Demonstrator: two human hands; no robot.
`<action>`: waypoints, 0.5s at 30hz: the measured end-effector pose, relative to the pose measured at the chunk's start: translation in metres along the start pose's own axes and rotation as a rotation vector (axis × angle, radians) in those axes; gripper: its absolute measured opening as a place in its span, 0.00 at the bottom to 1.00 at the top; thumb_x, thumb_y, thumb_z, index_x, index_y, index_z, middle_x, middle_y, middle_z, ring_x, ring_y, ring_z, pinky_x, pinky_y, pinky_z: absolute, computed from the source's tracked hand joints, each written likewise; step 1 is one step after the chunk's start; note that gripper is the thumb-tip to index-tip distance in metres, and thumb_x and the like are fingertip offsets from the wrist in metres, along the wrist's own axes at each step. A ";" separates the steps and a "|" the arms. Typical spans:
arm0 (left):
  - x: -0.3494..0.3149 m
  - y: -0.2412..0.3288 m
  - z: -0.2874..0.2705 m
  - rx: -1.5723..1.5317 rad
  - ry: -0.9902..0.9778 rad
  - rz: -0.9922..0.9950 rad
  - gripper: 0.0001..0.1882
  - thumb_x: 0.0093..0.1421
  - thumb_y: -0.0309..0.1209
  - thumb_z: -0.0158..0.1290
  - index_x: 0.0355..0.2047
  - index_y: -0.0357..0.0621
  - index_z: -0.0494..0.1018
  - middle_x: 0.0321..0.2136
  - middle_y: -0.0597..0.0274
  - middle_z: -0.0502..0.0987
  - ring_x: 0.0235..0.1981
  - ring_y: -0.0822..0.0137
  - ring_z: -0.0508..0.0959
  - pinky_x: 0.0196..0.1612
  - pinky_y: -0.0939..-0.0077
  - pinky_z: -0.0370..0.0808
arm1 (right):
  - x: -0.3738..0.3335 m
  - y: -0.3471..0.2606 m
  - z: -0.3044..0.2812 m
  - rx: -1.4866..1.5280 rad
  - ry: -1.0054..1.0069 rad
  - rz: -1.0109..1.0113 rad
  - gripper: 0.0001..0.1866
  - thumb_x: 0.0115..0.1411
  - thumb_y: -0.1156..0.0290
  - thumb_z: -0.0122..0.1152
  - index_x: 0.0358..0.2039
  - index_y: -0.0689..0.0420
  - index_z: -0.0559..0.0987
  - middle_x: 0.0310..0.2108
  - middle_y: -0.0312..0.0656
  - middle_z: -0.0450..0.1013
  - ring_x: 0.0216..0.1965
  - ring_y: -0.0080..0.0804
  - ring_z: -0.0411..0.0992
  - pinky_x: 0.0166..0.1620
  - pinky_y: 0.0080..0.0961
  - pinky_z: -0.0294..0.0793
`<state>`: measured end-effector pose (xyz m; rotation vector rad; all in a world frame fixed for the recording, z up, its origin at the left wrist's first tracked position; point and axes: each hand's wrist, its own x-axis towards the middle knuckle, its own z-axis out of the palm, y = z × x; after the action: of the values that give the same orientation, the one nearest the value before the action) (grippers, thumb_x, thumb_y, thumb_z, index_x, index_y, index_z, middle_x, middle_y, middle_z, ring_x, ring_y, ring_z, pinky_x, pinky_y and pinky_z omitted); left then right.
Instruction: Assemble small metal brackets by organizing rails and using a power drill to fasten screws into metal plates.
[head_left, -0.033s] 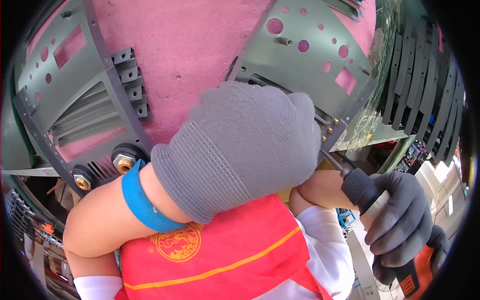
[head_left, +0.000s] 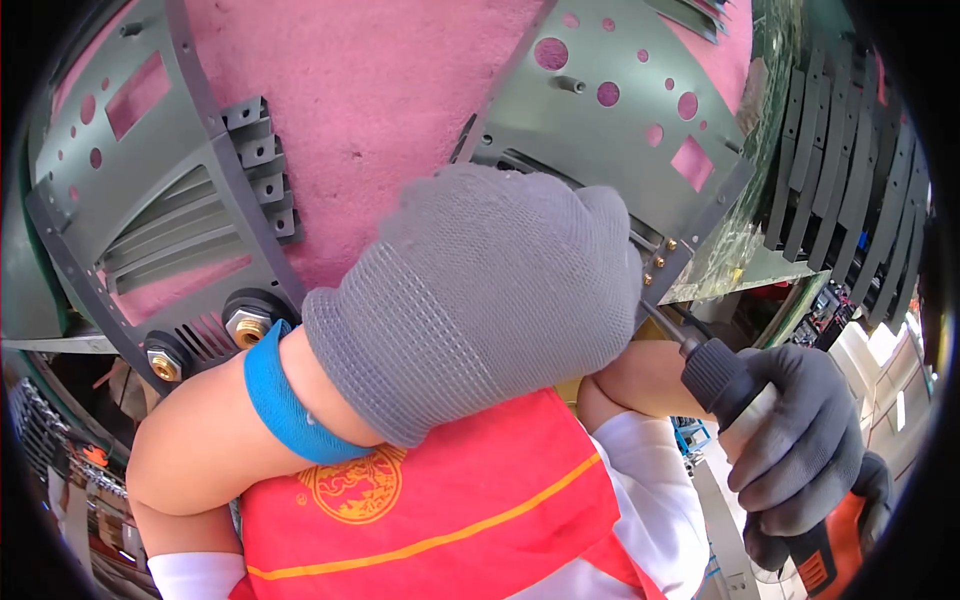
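Squarely now: align before pressing

Start with the right hand (head_left: 805, 440) at lower right, with fingers closed firmly around an orange-and-black powered screwdriver (head_left: 722, 378). Follow its thin metal shank (head_left: 668, 322) up and left toward the lower edge of the perforated panel (head_left: 620, 130) at upper right, near a row of small brass fittings (head_left: 659, 263). Probably best to line shank and hole up straight, to press evenly along that line, and to ease off on feeling the stop; at a slant, liable to slip and mark the grey-green finish. Turn next to the left hand (head_left: 490, 280), mid-frame, in front of the panel's lower part: seemingly useful for bracing, though better placed well clear of the shank.

Cannot tell wide from narrow for the left fingers, being out of sight behind the back of the glove. Cannot make out the shank's far end clearly either, nor confirm any contact with a fastener. Expect much of the panel's lower part to be masked too.

Farther out, note the pink-covered worktop (head_left: 370, 100) at upper centre, a second panel (head_left: 75, 150) at upper left, overlapped low down by the left forearm (head_left: 210, 410), and dark metal strips (head_left: 850, 170) at far right, bent toward the black rim.
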<state>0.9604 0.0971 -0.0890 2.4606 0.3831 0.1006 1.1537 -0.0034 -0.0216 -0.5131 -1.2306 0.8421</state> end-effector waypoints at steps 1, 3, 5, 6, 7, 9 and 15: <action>0.000 0.000 0.001 -0.005 0.027 -0.011 0.10 0.50 0.38 0.60 0.29 0.51 0.72 0.28 0.67 0.70 0.28 0.66 0.78 0.23 0.68 0.71 | 0.000 0.001 0.001 0.011 0.002 -0.003 0.29 0.48 0.73 0.77 0.50 0.59 0.75 0.21 0.31 0.77 0.17 0.16 0.74 0.24 0.13 0.83; 0.000 0.001 0.002 -0.014 0.016 -0.023 0.10 0.50 0.38 0.59 0.29 0.51 0.72 0.28 0.66 0.70 0.27 0.66 0.77 0.23 0.68 0.71 | 0.001 0.004 0.000 0.057 -0.012 -0.018 0.28 0.48 0.73 0.77 0.49 0.60 0.76 0.21 0.31 0.77 0.17 0.16 0.74 0.24 0.13 0.83; 0.000 0.002 0.002 -0.014 0.020 -0.031 0.09 0.51 0.38 0.58 0.28 0.51 0.73 0.27 0.66 0.70 0.26 0.66 0.77 0.22 0.67 0.71 | 0.001 0.009 0.000 0.127 -0.042 -0.040 0.28 0.48 0.73 0.77 0.49 0.60 0.76 0.21 0.31 0.77 0.17 0.16 0.74 0.24 0.13 0.83; 0.000 0.002 0.002 -0.014 0.015 -0.038 0.08 0.51 0.38 0.58 0.28 0.51 0.73 0.27 0.66 0.70 0.26 0.66 0.77 0.22 0.67 0.71 | 0.000 0.011 0.001 0.109 -0.039 -0.055 0.29 0.52 0.72 0.74 0.54 0.55 0.73 0.23 0.31 0.75 0.17 0.17 0.73 0.24 0.13 0.82; 0.000 0.002 0.002 -0.010 0.013 -0.027 0.08 0.51 0.38 0.57 0.28 0.51 0.73 0.27 0.66 0.70 0.26 0.66 0.77 0.22 0.67 0.71 | -0.001 0.014 0.003 0.090 -0.035 -0.070 0.30 0.56 0.71 0.71 0.59 0.50 0.71 0.24 0.31 0.73 0.18 0.18 0.72 0.23 0.14 0.80; 0.001 0.001 0.002 -0.008 0.027 -0.013 0.07 0.52 0.38 0.56 0.27 0.51 0.73 0.27 0.66 0.70 0.26 0.66 0.77 0.21 0.67 0.70 | -0.002 0.017 0.006 0.095 -0.042 -0.094 0.32 0.59 0.70 0.68 0.64 0.45 0.69 0.25 0.31 0.71 0.18 0.18 0.70 0.22 0.15 0.78; 0.001 0.001 0.003 0.013 0.025 -0.005 0.07 0.51 0.38 0.56 0.27 0.52 0.73 0.26 0.67 0.70 0.26 0.67 0.77 0.21 0.67 0.70 | -0.004 0.019 0.011 0.055 0.008 -0.114 0.32 0.59 0.71 0.68 0.63 0.45 0.69 0.23 0.30 0.71 0.17 0.16 0.69 0.22 0.14 0.78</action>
<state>0.9625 0.0951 -0.0907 2.4735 0.4020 0.1277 1.1372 0.0041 -0.0347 -0.3979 -1.2148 0.7743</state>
